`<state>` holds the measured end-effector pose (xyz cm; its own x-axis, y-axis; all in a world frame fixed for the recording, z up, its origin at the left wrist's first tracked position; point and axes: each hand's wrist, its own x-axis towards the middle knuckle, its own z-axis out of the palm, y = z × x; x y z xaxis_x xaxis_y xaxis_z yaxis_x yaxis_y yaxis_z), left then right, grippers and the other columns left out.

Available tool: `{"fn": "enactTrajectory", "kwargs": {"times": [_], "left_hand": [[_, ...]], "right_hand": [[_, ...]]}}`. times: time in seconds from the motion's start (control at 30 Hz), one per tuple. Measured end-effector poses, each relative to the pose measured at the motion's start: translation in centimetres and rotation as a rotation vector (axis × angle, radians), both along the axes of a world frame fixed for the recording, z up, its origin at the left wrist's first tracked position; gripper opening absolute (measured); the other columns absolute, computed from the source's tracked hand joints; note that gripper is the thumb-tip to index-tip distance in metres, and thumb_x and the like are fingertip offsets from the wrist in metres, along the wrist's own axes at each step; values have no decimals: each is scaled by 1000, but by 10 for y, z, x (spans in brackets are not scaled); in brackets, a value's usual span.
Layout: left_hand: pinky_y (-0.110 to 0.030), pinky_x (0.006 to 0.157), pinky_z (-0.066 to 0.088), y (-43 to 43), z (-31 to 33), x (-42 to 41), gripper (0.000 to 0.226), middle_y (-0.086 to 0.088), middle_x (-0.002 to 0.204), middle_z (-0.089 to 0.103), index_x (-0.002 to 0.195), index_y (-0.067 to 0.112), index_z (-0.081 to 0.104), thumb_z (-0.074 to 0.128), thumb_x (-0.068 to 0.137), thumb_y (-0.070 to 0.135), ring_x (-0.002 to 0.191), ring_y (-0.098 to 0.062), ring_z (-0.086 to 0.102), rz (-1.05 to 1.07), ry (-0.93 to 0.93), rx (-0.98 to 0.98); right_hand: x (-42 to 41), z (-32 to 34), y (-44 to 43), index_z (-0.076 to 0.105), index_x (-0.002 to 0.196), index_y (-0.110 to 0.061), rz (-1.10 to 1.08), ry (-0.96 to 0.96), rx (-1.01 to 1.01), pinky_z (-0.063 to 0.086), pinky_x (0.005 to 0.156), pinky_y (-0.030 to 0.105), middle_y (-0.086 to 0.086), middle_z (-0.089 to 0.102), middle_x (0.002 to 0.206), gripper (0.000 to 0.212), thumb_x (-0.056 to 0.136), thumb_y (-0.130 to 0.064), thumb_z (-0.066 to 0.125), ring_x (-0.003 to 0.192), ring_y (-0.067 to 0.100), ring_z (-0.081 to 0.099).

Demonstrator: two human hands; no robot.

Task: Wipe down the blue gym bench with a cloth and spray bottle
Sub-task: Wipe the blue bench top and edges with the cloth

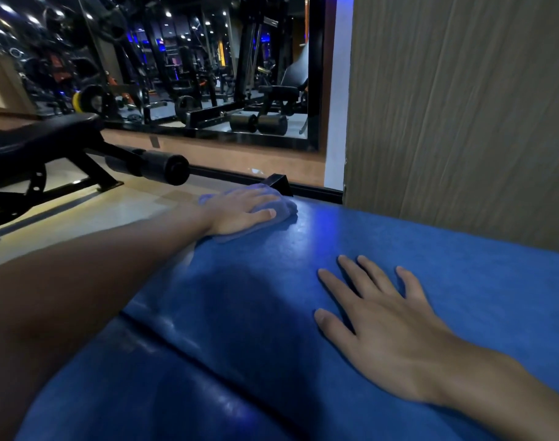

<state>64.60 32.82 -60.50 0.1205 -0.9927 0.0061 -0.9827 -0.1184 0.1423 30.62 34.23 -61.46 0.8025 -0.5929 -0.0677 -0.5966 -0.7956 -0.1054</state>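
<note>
bench wipe – hands on pad, cloth at far corner

- bench (351,249): blue padded top fills lower half of view. a dark seam runs diagonally across the near part, splitting it into two pads. glossy, w/ a bright blue light patch just beside the cloth.
- left hand (240,211): arm stretched out from lower left to the far left corner of the bench. palm down on cloth (284,208), fingers spread lightly and laid flat over it, thumb along the near edge. pressing, not gripping; nothing pinched that i can see.
- cloth: pale blue-grey, bunched under the l. hand, sits on the pad's far edge; small parts poke out past the fingertips and behind the wrist.
- right hand (386,323): flat on bare pad, mid-right, well apart from cloth. fingers fully extended and splayed, palm down, holding nothing.
- spray bottle: not seen in this view.
- surroundings: black bench (39,138) w/ roller pads on the floor (119,205) to the left; wall mirror (176,58) behind it reflecting racks and machines; wood-grain panel (462,106) rises at the bench's far right side. black bracket (279,183) just beyond the cloth.
- lighting dim, blue tint.
</note>
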Motion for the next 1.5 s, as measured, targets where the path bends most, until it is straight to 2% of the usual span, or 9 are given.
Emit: {"fn": "enactTrajectory", "kwargs": {"times": [0.17, 0.3, 0.43, 0.63, 0.7, 0.83, 1.03, 1.2, 1.5], "left_hand": [[-51, 121, 11, 72, 7, -77, 86, 20, 163, 11, 153, 45, 21, 13, 77, 84, 151, -9, 6, -105, -68, 85], [-45, 120, 5, 128, 4, -118, 61, 17, 164, 4, 146, 58, 7, 14, 88, 74, 152, -12, -4, -294, -160, 90], [-47, 120, 11, 128, 4, -110, 67, 20, 164, 7, 151, 49, 18, 20, 89, 74, 152, -9, 0, -278, -126, 64], [-22, 120, 5, 89, 4, -31, 67, 14, 162, 20, 149, 38, 33, 37, 91, 71, 144, 5, 11, -49, 62, 4], [-29, 121, 8, 79, 8, -7, 75, 13, 160, 25, 146, 39, 38, 32, 85, 81, 145, 1, 14, 43, 136, -3], [-25, 116, 5, 72, 8, 6, 58, 7, 160, 25, 150, 29, 35, 36, 99, 56, 144, -1, 8, 91, 126, -1], [-50, 121, 9, 123, 7, -49, 57, 32, 157, 1, 130, 76, 6, 9, 75, 91, 151, -9, 2, 48, -52, 74], [-49, 121, -1, 174, 2, -100, 46, 48, 146, -20, 124, 81, -14, 12, 85, 79, 148, 1, -14, -120, -90, 87], [-36, 123, 7, 148, 7, -15, 82, 17, 162, 17, 144, 49, 27, 24, 73, 90, 148, -2, 12, 253, 212, -48]], "right_hand": [[1, 1, 1, -1, 151, -39, -16, -5, 22, -6, 117, 54, -7, -9, 163, 67, 90, -65, 4, 148, 14, -15], [3, 5, 0, 8, 152, -38, -23, 0, 36, -3, 118, 54, -7, -2, 163, 62, 94, -59, 15, 149, 15, -8], [9, 17, 5, 28, 147, -35, 5, -135, 39, 0, 118, 54, -9, 17, 161, 49, 99, -45, 24, 148, 11, 4], [13, -2, 15, -1, 150, -42, 62, -22, 20, -5, 117, 55, -11, -9, 163, 76, 81, -72, -5, 149, 14, -13], [12, -5, 14, -4, 150, -43, 61, -35, 8, -5, 117, 55, -12, -11, 162, 81, 75, -72, -11, 148, 13, -14], [12, -7, 14, -4, 150, -43, 66, -51, -10, -4, 117, 55, -12, -10, 162, 82, 73, -71, -12, 148, 13, -13], [12, -4, 16, -2, 151, -42, 60, -28, -1, -5, 117, 55, -10, -9, 163, 66, 89, -66, 2, 149, 14, -12], [11, -3, 17, 0, 151, -41, 56, -22, -7, -4, 117, 55, -9, -7, 163, 63, 93, -63, 6, 149, 15, -11], [10, -7, 12, 2, 151, -43, 69, -56, -1, -6, 117, 55, -10, -6, 163, 64, 91, -66, 5, 149, 15, -10]]}}
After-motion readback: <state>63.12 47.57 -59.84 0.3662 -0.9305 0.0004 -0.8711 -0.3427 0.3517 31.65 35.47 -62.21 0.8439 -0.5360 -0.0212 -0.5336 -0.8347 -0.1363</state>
